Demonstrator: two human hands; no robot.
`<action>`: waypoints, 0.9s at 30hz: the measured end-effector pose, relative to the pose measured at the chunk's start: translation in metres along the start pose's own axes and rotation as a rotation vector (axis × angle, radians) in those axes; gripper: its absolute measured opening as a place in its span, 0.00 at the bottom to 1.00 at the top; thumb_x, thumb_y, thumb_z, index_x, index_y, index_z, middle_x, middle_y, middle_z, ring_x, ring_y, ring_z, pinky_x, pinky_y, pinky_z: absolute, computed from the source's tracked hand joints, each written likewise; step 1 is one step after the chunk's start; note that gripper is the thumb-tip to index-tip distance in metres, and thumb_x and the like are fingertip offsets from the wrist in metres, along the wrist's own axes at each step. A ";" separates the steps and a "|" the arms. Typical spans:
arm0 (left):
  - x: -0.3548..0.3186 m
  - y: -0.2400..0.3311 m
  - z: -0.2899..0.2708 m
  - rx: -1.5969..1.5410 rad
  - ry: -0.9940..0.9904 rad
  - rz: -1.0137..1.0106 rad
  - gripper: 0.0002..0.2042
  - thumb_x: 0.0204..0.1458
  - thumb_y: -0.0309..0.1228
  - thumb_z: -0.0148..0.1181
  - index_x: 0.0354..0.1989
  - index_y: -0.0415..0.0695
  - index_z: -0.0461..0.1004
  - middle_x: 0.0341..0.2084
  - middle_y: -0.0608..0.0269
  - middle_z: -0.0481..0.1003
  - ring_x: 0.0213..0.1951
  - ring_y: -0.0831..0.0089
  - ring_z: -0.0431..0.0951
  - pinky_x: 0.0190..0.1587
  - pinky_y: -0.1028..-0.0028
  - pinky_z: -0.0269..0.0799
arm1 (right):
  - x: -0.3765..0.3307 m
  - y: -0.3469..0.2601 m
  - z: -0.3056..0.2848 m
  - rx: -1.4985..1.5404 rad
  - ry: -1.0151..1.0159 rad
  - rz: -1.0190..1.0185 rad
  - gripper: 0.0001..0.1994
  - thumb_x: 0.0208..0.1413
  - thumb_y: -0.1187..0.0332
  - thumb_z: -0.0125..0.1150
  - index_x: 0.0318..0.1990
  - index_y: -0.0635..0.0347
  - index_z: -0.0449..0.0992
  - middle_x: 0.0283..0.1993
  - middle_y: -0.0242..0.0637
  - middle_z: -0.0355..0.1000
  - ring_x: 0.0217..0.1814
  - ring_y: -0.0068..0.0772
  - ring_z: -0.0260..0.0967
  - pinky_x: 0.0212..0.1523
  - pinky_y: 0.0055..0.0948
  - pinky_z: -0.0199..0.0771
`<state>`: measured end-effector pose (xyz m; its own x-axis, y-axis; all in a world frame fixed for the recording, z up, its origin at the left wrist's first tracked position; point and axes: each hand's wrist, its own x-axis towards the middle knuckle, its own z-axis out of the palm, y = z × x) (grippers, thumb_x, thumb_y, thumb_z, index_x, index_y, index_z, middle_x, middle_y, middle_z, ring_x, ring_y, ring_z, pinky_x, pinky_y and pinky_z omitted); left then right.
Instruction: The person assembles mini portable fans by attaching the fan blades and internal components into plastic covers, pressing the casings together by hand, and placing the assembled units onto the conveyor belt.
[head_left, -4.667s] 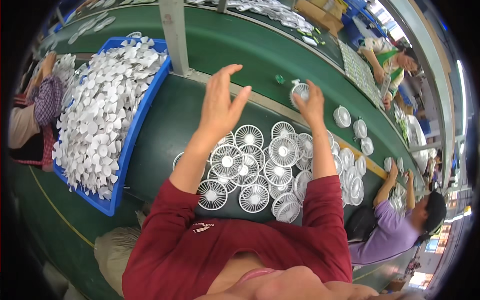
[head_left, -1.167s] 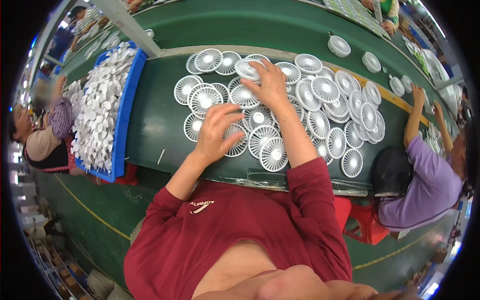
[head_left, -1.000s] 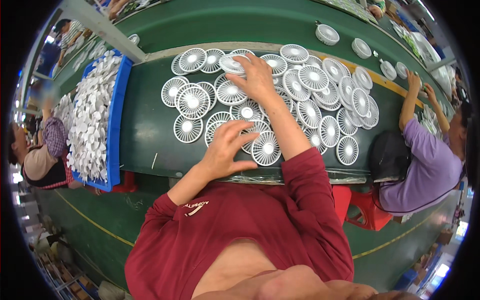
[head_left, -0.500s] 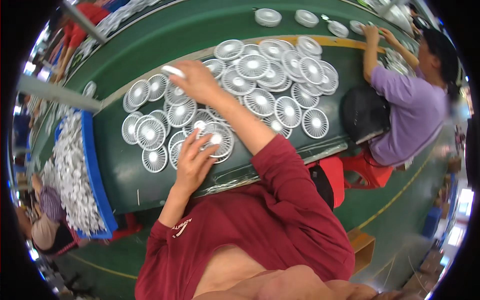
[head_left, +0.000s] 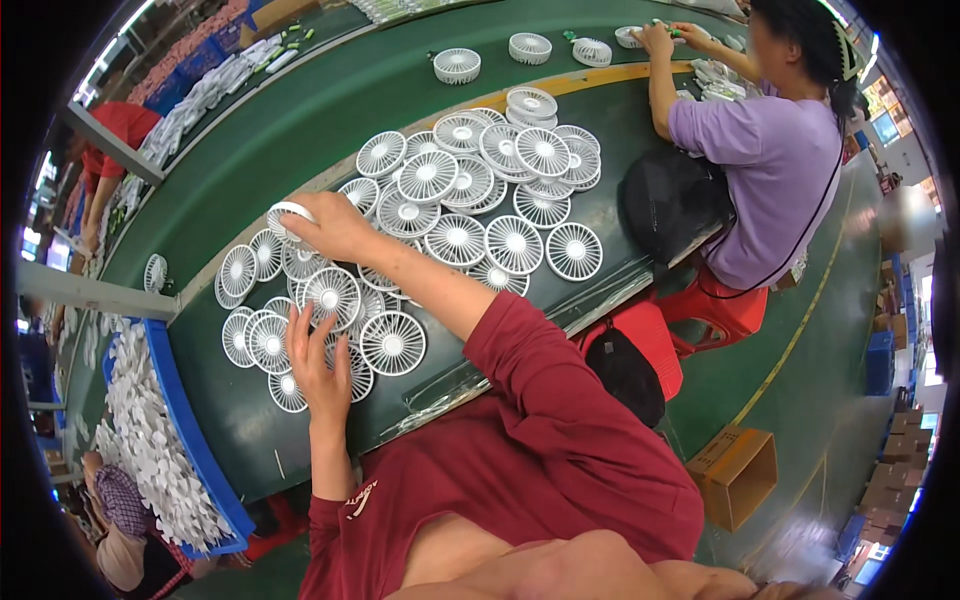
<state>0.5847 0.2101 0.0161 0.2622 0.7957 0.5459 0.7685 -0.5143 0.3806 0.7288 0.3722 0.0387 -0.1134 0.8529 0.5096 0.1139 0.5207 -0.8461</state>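
Observation:
My right hand (head_left: 335, 228), its arm crossing over the pile, holds a white round fan grille (head_left: 288, 212) tilted between thumb and fingers at the far left of the pile. My left hand (head_left: 322, 368) is lower, with its fingers apart. Its fingertips lie at the near edge of a spoked grille (head_left: 332, 296); whether they press on it I cannot tell. Just right of that hand another grille (head_left: 392, 343) lies flat. Many more white grilles (head_left: 455, 240) lie overlapping across the dark green table (head_left: 225, 430).
A blue bin (head_left: 190, 420) full of small white parts stands at the left. Beyond the table runs a green conveyor belt (head_left: 380, 80) carrying round white fan pieces (head_left: 457, 66). At the right a co-worker (head_left: 750, 150) in purple handles parts, beside a black bag (head_left: 668, 205).
My view has turned, shifting the scene. My left hand has come off one grille and moved left to the neighbouring one. My right hand keeps its tilted grille.

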 end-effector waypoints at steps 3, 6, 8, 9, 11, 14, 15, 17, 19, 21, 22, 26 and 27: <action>-0.001 0.015 0.001 -0.066 0.008 0.078 0.14 0.48 0.21 0.61 0.45 0.42 0.76 0.53 0.52 0.71 0.60 0.50 0.66 0.61 0.56 0.61 | 0.002 0.008 -0.002 0.035 -0.034 0.054 0.16 0.58 0.57 0.56 0.41 0.63 0.78 0.34 0.50 0.77 0.38 0.50 0.76 0.41 0.42 0.73; -0.005 0.033 0.006 -0.243 -0.038 0.204 0.16 0.43 0.19 0.64 0.43 0.42 0.77 0.46 0.55 0.75 0.51 0.54 0.74 0.54 0.59 0.69 | 0.005 0.013 -0.001 0.071 -0.064 0.061 0.15 0.60 0.61 0.55 0.44 0.65 0.78 0.36 0.47 0.78 0.38 0.39 0.77 0.42 0.35 0.73; -0.003 0.048 0.010 -0.365 -0.152 0.326 0.15 0.42 0.20 0.66 0.41 0.42 0.78 0.43 0.57 0.77 0.47 0.56 0.77 0.50 0.61 0.73 | 0.005 0.014 0.001 0.125 -0.068 0.096 0.15 0.60 0.63 0.55 0.44 0.66 0.77 0.36 0.45 0.78 0.39 0.33 0.75 0.43 0.33 0.73; -0.005 0.055 0.015 -0.420 -0.214 0.366 0.14 0.43 0.21 0.66 0.41 0.42 0.77 0.43 0.58 0.77 0.46 0.58 0.78 0.47 0.63 0.75 | 0.004 0.014 0.001 0.157 -0.081 0.119 0.15 0.61 0.63 0.55 0.44 0.67 0.77 0.37 0.44 0.78 0.39 0.31 0.75 0.43 0.32 0.73; -0.004 0.063 0.025 -0.506 -0.305 0.488 0.13 0.44 0.23 0.66 0.41 0.42 0.77 0.42 0.60 0.76 0.44 0.60 0.78 0.44 0.66 0.76 | 0.004 0.015 0.002 0.241 -0.125 0.159 0.15 0.61 0.63 0.55 0.44 0.68 0.77 0.37 0.39 0.78 0.39 0.25 0.72 0.43 0.31 0.72; -0.004 0.069 0.037 -0.594 -0.399 0.599 0.12 0.46 0.25 0.66 0.41 0.43 0.77 0.42 0.62 0.76 0.42 0.64 0.78 0.39 0.68 0.75 | -0.001 0.016 0.006 0.290 -0.142 0.212 0.15 0.62 0.63 0.55 0.44 0.68 0.76 0.37 0.37 0.77 0.39 0.23 0.71 0.42 0.29 0.72; -0.002 0.071 0.040 -0.606 -0.407 0.617 0.12 0.47 0.26 0.66 0.42 0.44 0.76 0.42 0.63 0.76 0.41 0.66 0.78 0.38 0.69 0.75 | -0.002 0.017 0.006 0.282 -0.153 0.226 0.14 0.62 0.63 0.55 0.44 0.68 0.76 0.37 0.36 0.77 0.39 0.22 0.71 0.42 0.28 0.72; -0.001 0.073 0.046 -0.612 -0.408 0.642 0.12 0.48 0.27 0.66 0.42 0.44 0.76 0.41 0.64 0.76 0.40 0.67 0.78 0.39 0.69 0.75 | -0.004 0.016 0.005 0.292 -0.183 0.265 0.14 0.62 0.64 0.56 0.44 0.67 0.77 0.37 0.35 0.77 0.39 0.20 0.71 0.41 0.27 0.73; 0.000 0.074 0.052 -0.648 -0.422 0.638 0.12 0.49 0.28 0.65 0.42 0.44 0.76 0.40 0.63 0.76 0.40 0.66 0.78 0.40 0.70 0.75 | -0.004 0.017 0.005 0.347 -0.197 0.308 0.14 0.62 0.64 0.56 0.45 0.66 0.77 0.38 0.34 0.77 0.39 0.20 0.71 0.41 0.27 0.73; -0.001 0.070 0.060 -0.682 -0.432 0.607 0.10 0.50 0.27 0.63 0.42 0.44 0.76 0.40 0.64 0.77 0.40 0.66 0.78 0.40 0.70 0.76 | -0.003 0.014 0.002 0.352 -0.182 0.327 0.13 0.59 0.66 0.59 0.45 0.67 0.77 0.37 0.36 0.78 0.38 0.22 0.73 0.39 0.27 0.74; 0.001 0.069 0.059 -0.677 -0.421 0.602 0.10 0.50 0.27 0.63 0.42 0.44 0.76 0.40 0.64 0.77 0.40 0.66 0.78 0.40 0.70 0.76 | -0.003 0.012 0.003 0.410 -0.163 0.359 0.12 0.57 0.68 0.60 0.44 0.67 0.77 0.36 0.37 0.78 0.37 0.24 0.73 0.38 0.28 0.74; 0.000 0.061 0.057 -0.748 -0.409 0.501 0.09 0.52 0.26 0.61 0.42 0.46 0.76 0.41 0.67 0.77 0.39 0.67 0.79 0.38 0.70 0.76 | 0.004 -0.019 -0.003 0.572 -0.234 0.369 0.15 0.53 0.69 0.66 0.46 0.66 0.77 0.39 0.33 0.77 0.40 0.21 0.73 0.41 0.24 0.75; -0.001 0.060 0.058 -0.749 -0.401 0.506 0.09 0.52 0.26 0.60 0.42 0.46 0.76 0.40 0.67 0.77 0.39 0.67 0.79 0.38 0.70 0.76 | 0.004 -0.032 -0.006 0.604 -0.230 0.381 0.17 0.52 0.68 0.66 0.48 0.66 0.76 0.41 0.34 0.77 0.41 0.21 0.73 0.42 0.24 0.75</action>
<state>0.6646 0.1972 -0.0044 0.7422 0.4049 0.5340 -0.0201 -0.7831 0.6216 0.7303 0.3594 0.0688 -0.3858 0.9058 0.1750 -0.3675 0.0231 -0.9297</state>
